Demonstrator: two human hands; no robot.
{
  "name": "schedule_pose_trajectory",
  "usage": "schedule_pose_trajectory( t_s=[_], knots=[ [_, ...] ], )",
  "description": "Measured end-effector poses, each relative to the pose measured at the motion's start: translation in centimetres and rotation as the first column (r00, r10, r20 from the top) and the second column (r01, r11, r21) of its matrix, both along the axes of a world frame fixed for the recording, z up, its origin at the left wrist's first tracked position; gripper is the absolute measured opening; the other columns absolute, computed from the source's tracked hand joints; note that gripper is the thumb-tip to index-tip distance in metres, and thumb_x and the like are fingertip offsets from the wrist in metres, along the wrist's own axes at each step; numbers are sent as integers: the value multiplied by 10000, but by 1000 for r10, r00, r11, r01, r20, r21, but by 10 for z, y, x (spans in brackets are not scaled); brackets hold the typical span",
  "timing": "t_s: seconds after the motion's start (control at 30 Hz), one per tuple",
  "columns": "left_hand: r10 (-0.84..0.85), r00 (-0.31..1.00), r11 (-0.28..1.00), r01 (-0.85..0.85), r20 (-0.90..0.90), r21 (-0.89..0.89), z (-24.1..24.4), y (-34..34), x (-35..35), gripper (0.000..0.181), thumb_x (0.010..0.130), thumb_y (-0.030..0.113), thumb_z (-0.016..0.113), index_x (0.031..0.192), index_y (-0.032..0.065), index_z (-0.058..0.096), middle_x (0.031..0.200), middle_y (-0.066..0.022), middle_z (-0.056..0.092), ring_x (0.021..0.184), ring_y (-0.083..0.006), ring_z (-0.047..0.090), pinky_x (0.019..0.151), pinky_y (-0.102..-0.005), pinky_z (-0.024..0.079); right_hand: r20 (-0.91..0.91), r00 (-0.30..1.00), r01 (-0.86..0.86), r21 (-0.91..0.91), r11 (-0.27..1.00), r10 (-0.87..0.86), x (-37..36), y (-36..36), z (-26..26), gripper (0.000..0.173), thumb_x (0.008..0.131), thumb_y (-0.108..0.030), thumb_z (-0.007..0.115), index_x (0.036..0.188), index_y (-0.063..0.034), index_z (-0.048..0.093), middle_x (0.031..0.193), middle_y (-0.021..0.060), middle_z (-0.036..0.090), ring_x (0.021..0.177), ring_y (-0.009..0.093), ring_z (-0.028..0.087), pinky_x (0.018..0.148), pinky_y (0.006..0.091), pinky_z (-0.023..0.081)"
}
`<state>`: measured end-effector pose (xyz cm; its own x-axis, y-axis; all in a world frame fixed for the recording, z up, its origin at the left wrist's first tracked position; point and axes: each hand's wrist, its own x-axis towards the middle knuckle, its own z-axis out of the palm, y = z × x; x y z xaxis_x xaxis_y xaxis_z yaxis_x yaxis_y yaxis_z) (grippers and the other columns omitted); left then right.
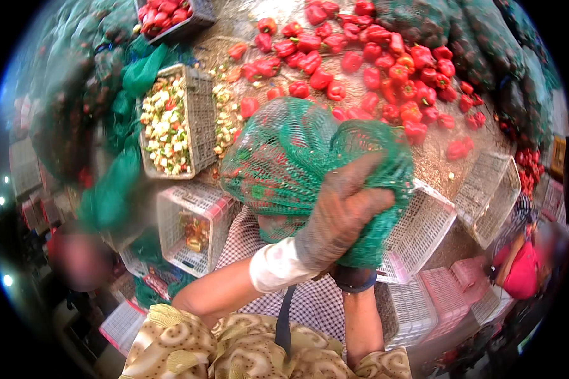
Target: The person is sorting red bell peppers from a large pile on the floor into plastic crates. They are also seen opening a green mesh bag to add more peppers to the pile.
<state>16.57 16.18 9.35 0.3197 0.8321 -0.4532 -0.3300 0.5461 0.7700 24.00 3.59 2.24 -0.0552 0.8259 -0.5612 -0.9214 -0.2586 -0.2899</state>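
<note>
A green mesh bag (284, 156) bulges in front of my lap, with red peppers dimly visible through its netting. Gathered netting (370, 241) is gripped in my left hand (336, 213), which wears a grey-stained glove with a white cuff. Most of my right hand (355, 279) is hidden behind and under this netting; only its dark-cuffed wrist shows clearly, so its fingers cannot be made out. Just past the bag, loose red bell peppers (320, 78) are spread over the floor covering.
Left stands a crate of pepper cores (166, 125), above another crate holding scraps (194, 232). Two pale crates (417, 232) (488, 194) lie at right. Full mesh sacks (488, 38) line both sides. A person in pink (521, 270) is at far right.
</note>
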Motion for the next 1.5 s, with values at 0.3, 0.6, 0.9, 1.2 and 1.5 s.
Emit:
schedule_pose_trajectory(
  t_s=[0.3,0.6,0.9,1.2,1.5],
  knots=[
    [4,811,761,378,-585,528,-30,23,-56,536,800,146,710,1283,20,513,962,-146,650,903,-268,649,822,-362,506,385,923,50,-130,990,4,4,45,-21,389,947,-252,546,1262,-26,509,1160,88,614,1030,209,618,879,365,527],
    [-219,111,709,700,-969,-80,-124,-67,-166,831,663,324,777,1366,46,433,1309,-141,530,1286,-345,439,1070,-479,327,58,996,73,-246,967,-60,2,58,-24,385,951,-228,434,1223,25,537,1194,179,618,1065,323,617,951,471,492],
    [85,602,873,339,-794,350,-216,-134,-207,198,759,155,607,926,55,643,906,-147,643,849,-306,609,739,-395,460,84,996,69,-505,860,-31,-20,-1,5,357,943,-229,456,1187,12,554,1143,171,633,996,303,647,863,427,550],
    [2,854,998,29,-521,52,-98,-94,-170,239,950,204,562,965,10,701,850,-52,691,790,-151,632,710,-303,506,588,765,-3,-401,916,260,6,-21,61,376,957,-247,480,1233,4,535,1169,146,623,1029,298,619,915,443,501],
    [-147,960,924,219,-237,314,108,-84,-203,229,936,201,544,1027,4,617,868,-125,646,719,-252,607,628,-335,460,925,380,247,-111,963,9,30,-35,170,491,1015,-366,361,1353,-19,442,1319,135,531,1146,291,538,980,417,443]
  ],
)
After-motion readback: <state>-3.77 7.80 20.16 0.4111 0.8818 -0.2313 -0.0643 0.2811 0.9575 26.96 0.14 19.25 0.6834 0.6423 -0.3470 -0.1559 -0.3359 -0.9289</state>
